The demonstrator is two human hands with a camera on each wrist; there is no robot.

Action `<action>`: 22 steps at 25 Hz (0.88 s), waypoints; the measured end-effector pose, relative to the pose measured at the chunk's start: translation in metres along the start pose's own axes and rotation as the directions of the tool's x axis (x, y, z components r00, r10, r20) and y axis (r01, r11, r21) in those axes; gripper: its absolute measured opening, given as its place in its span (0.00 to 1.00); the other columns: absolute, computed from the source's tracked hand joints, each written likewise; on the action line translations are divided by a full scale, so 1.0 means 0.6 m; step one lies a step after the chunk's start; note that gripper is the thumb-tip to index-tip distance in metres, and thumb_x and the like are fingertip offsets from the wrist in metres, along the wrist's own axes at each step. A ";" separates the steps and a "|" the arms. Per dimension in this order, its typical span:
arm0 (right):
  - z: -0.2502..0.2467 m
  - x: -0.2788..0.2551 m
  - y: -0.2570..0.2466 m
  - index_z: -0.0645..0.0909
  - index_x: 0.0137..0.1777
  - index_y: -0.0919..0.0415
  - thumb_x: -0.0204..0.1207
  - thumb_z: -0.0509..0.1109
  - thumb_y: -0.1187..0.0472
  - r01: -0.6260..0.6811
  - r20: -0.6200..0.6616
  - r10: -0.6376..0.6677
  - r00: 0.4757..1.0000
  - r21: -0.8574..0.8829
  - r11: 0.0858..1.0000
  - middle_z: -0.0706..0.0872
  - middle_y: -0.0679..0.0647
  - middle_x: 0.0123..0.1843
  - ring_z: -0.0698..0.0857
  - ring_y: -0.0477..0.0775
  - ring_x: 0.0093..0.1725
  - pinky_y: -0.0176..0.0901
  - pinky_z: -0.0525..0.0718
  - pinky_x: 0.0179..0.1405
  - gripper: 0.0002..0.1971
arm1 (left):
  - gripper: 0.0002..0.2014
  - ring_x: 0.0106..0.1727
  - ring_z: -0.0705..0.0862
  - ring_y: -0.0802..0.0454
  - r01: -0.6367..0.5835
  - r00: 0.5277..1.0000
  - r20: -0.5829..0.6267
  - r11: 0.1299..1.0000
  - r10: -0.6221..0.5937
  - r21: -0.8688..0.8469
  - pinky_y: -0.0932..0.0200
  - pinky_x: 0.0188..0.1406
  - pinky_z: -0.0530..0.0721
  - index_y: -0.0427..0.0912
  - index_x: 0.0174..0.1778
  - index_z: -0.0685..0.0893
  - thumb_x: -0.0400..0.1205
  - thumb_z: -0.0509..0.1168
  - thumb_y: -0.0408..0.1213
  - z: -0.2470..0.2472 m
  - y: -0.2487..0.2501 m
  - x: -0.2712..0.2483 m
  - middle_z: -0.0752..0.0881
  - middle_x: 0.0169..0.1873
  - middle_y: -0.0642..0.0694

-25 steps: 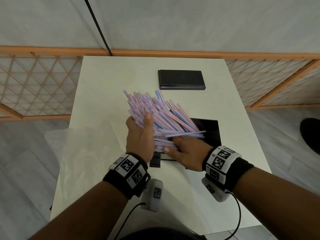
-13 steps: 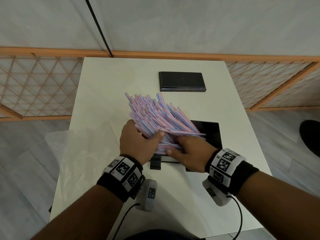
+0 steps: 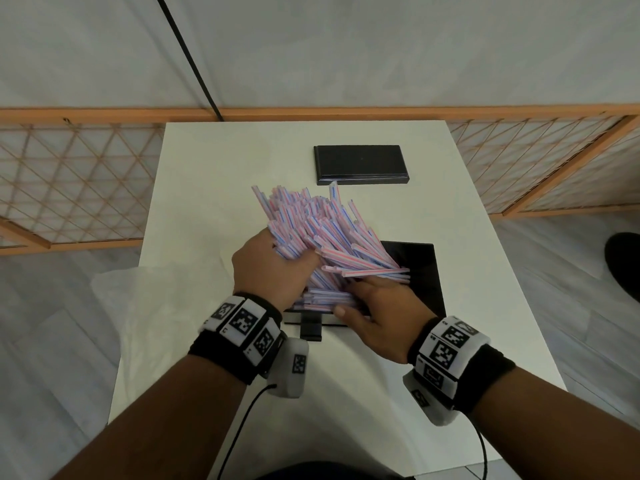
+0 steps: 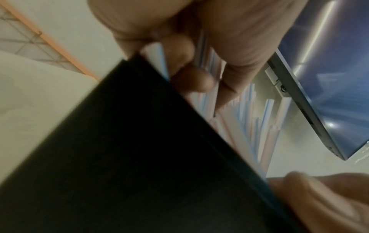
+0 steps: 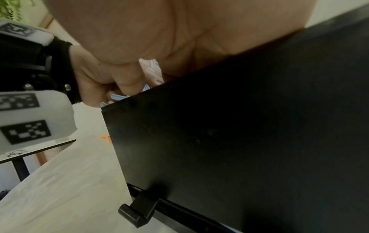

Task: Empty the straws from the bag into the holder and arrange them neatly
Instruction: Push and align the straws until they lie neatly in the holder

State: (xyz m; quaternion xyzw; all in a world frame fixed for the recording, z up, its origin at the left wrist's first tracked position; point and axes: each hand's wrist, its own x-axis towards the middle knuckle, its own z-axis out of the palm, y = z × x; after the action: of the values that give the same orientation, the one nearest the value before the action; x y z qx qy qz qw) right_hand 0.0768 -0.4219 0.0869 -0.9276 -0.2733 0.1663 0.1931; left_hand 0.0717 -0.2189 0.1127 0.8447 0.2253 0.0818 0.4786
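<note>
We count one holder (image 3: 422, 271), one bag (image 3: 156, 306) left | left hand (image 3: 266, 268) fingers clamp one straw bundle (image 3: 311, 220) | right hand (image 3: 377, 313) fingers: we cannot tell

White table (image 3: 214, 168), frame centre. Flat black slab (image 3: 360, 164) lying on it at the far end, upper centre. Orange wooden lattice fence (image 3: 69, 181) runs left to right behind the table, against a pale wall (image 3: 381, 46). Thin black cable (image 3: 188, 57) slants down the wall, upper left. Grey floor (image 3: 52, 323) on both sides. Dark rounded object (image 3: 623, 265) at right edge, unclear what. Right wrist view: second table (image 5: 40, 147) at left, green plant (image 5: 12, 7) in upper left corner.
</note>
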 end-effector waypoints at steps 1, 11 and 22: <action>-0.002 -0.002 -0.002 0.80 0.62 0.50 0.78 0.54 0.33 0.002 -0.009 -0.002 1.000 0.004 1.000 0.85 0.50 0.59 0.82 0.60 0.63 0.56 0.80 0.62 0.27 | 0.09 0.36 0.83 0.71 0.006 1.000 -0.003 1.000 -0.006 -0.012 0.88 0.35 0.72 0.52 0.45 0.91 0.72 0.81 0.47 0.000 0.003 -0.001 0.85 0.32 0.68; -0.017 -0.020 -0.007 0.84 0.56 0.52 0.77 0.54 0.35 -0.003 -0.048 0.007 0.999 0.082 0.997 0.86 0.50 0.49 0.84 0.55 0.52 0.45 0.81 0.52 0.26 | 0.23 0.52 0.88 0.66 -0.189 0.977 -0.132 0.969 0.169 -0.159 0.71 0.56 0.83 0.50 0.54 0.86 0.70 0.78 0.58 -0.014 -0.026 -0.031 0.90 0.49 0.58; -0.028 -0.041 0.001 0.84 0.50 0.56 0.79 0.59 0.46 0.056 -0.082 -0.047 0.996 0.113 0.992 0.85 0.48 0.45 0.83 0.53 0.45 0.45 0.82 0.46 0.17 | 0.16 0.55 0.86 0.73 0.192 0.971 0.052 0.640 -0.231 -0.744 0.71 0.56 0.82 0.57 0.61 0.79 0.83 0.66 0.61 0.013 -0.017 -0.026 0.86 0.59 0.60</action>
State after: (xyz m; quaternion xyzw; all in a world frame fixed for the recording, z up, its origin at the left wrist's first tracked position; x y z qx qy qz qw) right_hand 0.0645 -0.4406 0.1061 -0.9134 -0.2793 0.1398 0.2611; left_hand 0.0573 -0.2276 0.1013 0.5413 0.2808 0.1300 0.7818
